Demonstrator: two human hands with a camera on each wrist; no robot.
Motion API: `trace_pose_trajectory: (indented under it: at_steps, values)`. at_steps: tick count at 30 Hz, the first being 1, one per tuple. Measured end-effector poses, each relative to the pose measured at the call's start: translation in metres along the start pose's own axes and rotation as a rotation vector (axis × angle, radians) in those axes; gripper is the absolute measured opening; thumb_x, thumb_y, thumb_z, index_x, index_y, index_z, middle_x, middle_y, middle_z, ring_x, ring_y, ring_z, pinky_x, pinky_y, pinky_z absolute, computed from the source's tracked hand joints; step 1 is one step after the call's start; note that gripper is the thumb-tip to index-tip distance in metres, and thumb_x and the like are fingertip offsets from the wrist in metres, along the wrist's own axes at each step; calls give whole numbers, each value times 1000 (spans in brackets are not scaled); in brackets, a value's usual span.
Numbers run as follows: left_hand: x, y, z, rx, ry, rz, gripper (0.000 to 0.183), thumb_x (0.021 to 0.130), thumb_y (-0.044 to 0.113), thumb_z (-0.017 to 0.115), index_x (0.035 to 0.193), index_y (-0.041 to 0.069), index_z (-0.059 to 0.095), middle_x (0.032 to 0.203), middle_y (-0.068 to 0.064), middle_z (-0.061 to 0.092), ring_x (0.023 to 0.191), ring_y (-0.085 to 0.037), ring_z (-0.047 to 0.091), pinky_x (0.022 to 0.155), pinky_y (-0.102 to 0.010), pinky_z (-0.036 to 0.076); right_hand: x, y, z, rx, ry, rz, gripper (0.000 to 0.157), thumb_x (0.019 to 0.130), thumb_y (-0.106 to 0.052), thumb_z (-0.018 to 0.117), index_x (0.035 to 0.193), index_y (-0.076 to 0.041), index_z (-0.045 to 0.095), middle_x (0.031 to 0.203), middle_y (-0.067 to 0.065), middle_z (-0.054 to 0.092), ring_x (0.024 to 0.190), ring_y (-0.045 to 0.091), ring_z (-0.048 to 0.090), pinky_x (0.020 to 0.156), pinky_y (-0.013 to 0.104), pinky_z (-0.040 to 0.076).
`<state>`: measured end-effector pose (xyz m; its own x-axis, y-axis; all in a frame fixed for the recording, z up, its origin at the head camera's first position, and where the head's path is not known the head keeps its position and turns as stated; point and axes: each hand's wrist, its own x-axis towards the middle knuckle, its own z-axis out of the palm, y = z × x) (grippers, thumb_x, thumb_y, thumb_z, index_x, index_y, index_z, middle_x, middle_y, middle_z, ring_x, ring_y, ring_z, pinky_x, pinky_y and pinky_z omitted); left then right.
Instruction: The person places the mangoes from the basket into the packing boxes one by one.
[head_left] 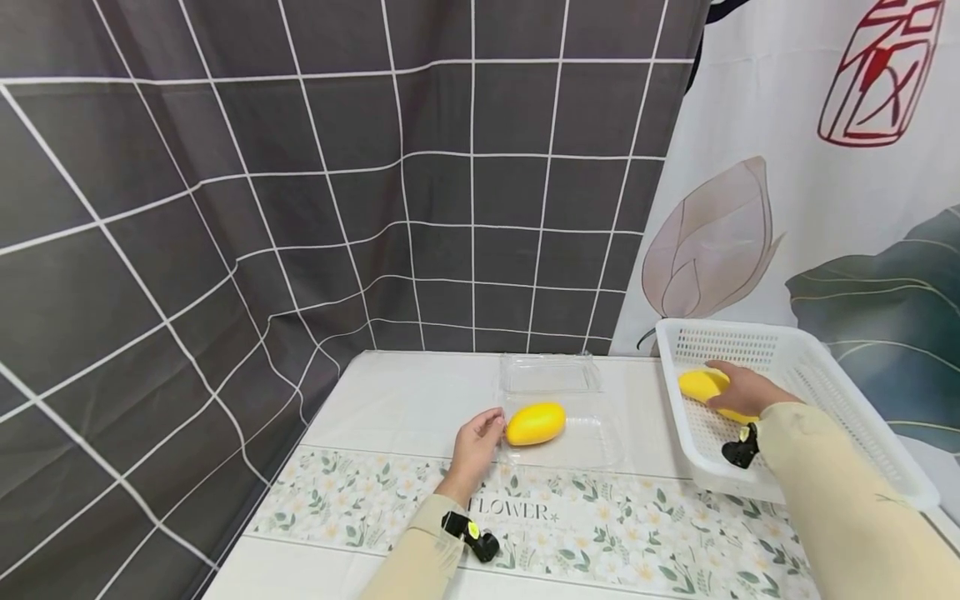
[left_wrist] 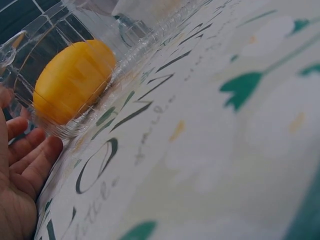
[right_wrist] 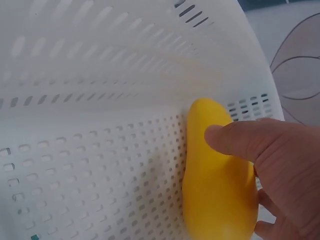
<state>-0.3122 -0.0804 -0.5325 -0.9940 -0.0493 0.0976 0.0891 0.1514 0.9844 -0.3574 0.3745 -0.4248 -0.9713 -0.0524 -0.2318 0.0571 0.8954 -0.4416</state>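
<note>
1. Fruit (right_wrist: 215, 180) lies in the basket (head_left: 840, 383), by its left edge; I judge it light, firm and smooth, best held round its middle.
2. I see the right hand (head_left: 746, 390) gripping it, thumb over the top, other fingers partly hidden.
3. The left hand (head_left: 476, 446) is at the clear box's (head_left: 592, 442) left edge, fingers loosely bent; whether they pinch it I cannot tell.
4. Another yellow fruit (head_left: 536, 423) occupies the box's left half; the basket's left edge stands between.
</note>
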Motion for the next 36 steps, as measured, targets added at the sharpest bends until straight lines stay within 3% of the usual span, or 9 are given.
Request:
trace_pose_trajectory:
  at_steps: [4,10,15,25,36]
  values:
    - [0,0,0,2,5,2,36,104,25,59,135,9,63,133,-6,66,116,-20,65,96,-31,56,-2,4,3,6,-29,22,89,83,-21,82,151,6,31,148,43,27,123,61,37,103,79,31]
    - [-1,0,1,4,0,-2,36,104,25,58,136,9,63,133,-6,66,115,-20,65,96,-31,56,0,12,6,61,-124,51,103,80,-19,85,155,2,19,150,42,17,117,57,39,103,79,31]
    - [-1,0,1,-4,-5,0,36,104,24,59,135,8,63,133,-7,66,116,-22,65,96,-31,56,1,13,7,92,-142,63,103,77,-10,86,155,0,19,147,42,19,112,53,39,103,78,32]
    - [0,-3,1,-12,-21,-1,36,104,26,59,135,9,63,135,-6,65,119,-21,64,99,-31,55,-3,13,3,60,-200,76,110,71,-7,86,156,0,17,143,41,25,113,54,39,101,82,29]
    - [1,-1,1,-6,-10,2,36,104,26,58,136,9,63,134,-5,65,117,-20,65,97,-32,56,-6,11,-1,47,-163,29,89,85,-34,81,147,4,29,138,43,32,111,51,45,103,76,36]
